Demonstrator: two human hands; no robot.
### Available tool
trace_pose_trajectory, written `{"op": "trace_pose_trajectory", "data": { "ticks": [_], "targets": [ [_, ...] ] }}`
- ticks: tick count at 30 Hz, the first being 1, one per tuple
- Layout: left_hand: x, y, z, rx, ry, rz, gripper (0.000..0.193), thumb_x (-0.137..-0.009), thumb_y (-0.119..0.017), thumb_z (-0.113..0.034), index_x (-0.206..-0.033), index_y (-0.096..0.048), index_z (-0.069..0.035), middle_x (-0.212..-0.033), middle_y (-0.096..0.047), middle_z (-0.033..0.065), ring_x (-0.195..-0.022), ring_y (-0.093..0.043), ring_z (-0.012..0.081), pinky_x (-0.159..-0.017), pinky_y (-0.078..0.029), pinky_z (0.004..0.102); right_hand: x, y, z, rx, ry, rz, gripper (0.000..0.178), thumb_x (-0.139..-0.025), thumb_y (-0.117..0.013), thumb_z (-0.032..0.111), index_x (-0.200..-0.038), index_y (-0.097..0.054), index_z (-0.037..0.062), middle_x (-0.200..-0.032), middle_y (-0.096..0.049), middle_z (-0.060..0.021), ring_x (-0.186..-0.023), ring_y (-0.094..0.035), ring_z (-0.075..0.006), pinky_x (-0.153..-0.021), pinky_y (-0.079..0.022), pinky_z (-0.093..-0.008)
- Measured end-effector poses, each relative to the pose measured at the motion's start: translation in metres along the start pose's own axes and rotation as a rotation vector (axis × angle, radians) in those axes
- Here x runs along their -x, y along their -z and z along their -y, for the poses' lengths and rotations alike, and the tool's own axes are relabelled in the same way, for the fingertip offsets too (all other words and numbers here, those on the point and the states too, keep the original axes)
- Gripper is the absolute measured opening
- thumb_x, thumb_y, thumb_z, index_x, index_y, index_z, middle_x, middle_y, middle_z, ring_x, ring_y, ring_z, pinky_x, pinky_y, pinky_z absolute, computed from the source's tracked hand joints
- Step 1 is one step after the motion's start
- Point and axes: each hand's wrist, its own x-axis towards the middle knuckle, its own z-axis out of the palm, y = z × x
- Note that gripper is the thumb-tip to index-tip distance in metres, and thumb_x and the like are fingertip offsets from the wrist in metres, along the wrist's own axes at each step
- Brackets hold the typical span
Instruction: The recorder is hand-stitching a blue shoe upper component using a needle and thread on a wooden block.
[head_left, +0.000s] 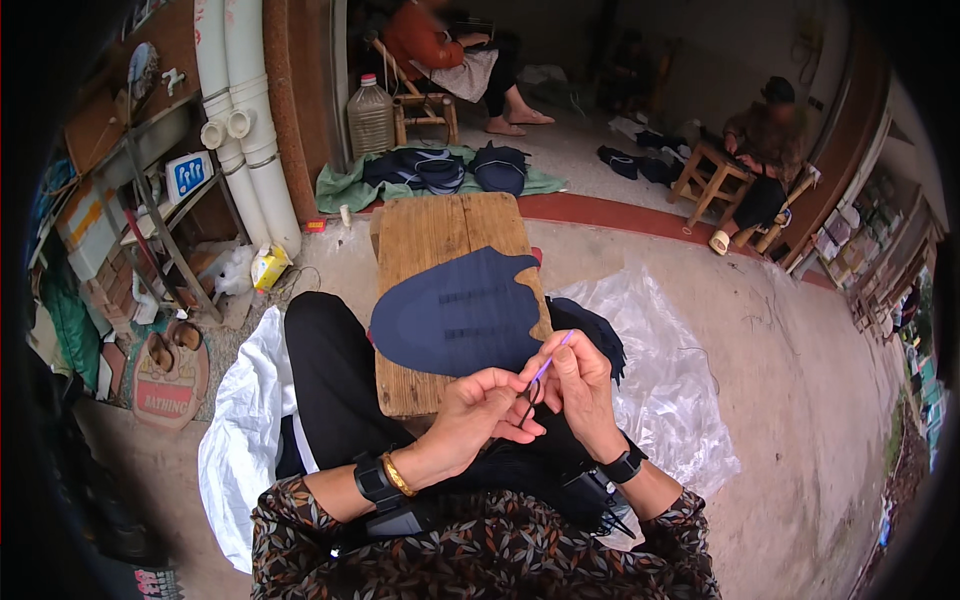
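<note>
A dark navy fabric piece (455, 310) with two stitched strips lies on a worn wooden board (440, 235) that rests across my lap. My right hand (583, 385) pinches a thin purple tool (553, 358), like a crochet hook, near the fabric's near edge. My left hand (480, 410) sits just beside it, fingers pinched on a dark thread or loop (527, 407) hanging between both hands. Each wrist wears a black band; the left also has a gold bangle.
A clear plastic sheet (680, 380) with more navy pieces lies at my right, white cloth (245, 420) at my left. Navy pieces pile on a green cloth (345, 185) ahead. Two people sit on wooden stools beyond. White pipes (250, 130), a jug and shelves stand left.
</note>
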Motion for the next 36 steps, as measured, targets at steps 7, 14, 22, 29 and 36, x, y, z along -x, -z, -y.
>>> {"op": "trace_pose_trajectory", "data": {
  "ticks": [7, 14, 22, 29, 36],
  "targets": [
    [-0.005, -0.001, -0.001, -0.29, -0.206, 0.011, 0.013, -0.106, -0.052, -0.006, -0.111, -0.059, 0.003, -0.101, -0.069, 0.0117, -0.092, -0.071, 0.0168, -0.08, -0.063, 0.0307, 0.004, -0.001, 0.01, -0.215, -0.196, -0.014, 0.026, -0.11, -0.044, 0.034, -0.111, -0.054, 0.01, -0.085, -0.067, -0.0074, -0.063, -0.061, -0.0083, -0.046, -0.039, -0.0176],
    [-0.013, 0.013, -0.002, -0.262, -0.134, -0.096, 0.012, -0.105, -0.053, -0.006, -0.109, -0.059, 0.004, -0.098, -0.07, 0.0106, -0.089, -0.071, 0.0158, -0.077, -0.062, 0.0288, 0.013, -0.01, 0.021, -0.182, -0.212, 0.045, 0.027, -0.108, -0.052, 0.023, -0.122, -0.061, 0.0024, -0.091, -0.069, -0.0055, -0.069, -0.061, -0.0083, -0.057, -0.048, -0.02],
    [0.008, 0.011, -0.018, -0.839, -0.069, 0.141, 0.021, -0.097, -0.063, -0.009, -0.115, -0.062, 0.002, -0.088, -0.071, 0.012, -0.073, -0.07, 0.0177, -0.065, -0.056, 0.0343, -0.002, 0.013, 0.007, 0.226, -0.111, 0.058, 0.027, -0.103, -0.062, 0.015, -0.125, -0.066, 0.0008, -0.093, -0.074, -0.0047, -0.075, -0.061, -0.0045, -0.063, -0.05, -0.0215],
    [-0.025, 0.044, -0.043, -1.586, -0.597, -0.154, 0.043, -0.094, -0.067, -0.02, -0.134, -0.062, -0.003, -0.149, -0.052, 0.0167, -0.144, -0.039, 0.0373, -0.114, -0.031, 0.0507, -0.024, 0.022, 0.002, 0.275, -0.461, 0.049, 0.027, -0.097, -0.07, 0.014, -0.12, -0.059, 0.0041, -0.084, -0.074, -0.0071, -0.065, -0.059, -0.0039, -0.055, -0.045, -0.0188],
    [-0.027, 0.058, -0.017, -1.727, -0.535, -0.077, 0.055, -0.1, -0.06, -0.037, -0.146, -0.053, -0.008, -0.162, -0.037, 0.0128, -0.152, -0.025, 0.0361, -0.118, -0.016, 0.0603, -0.054, 0.024, 0.003, 0.313, -0.615, 0.168, 0.022, -0.094, -0.073, 0.012, -0.095, -0.051, 0.0066, -0.079, -0.073, -0.0104, -0.055, -0.059, -0.0057, -0.045, -0.043, -0.0189]
  ]
}}
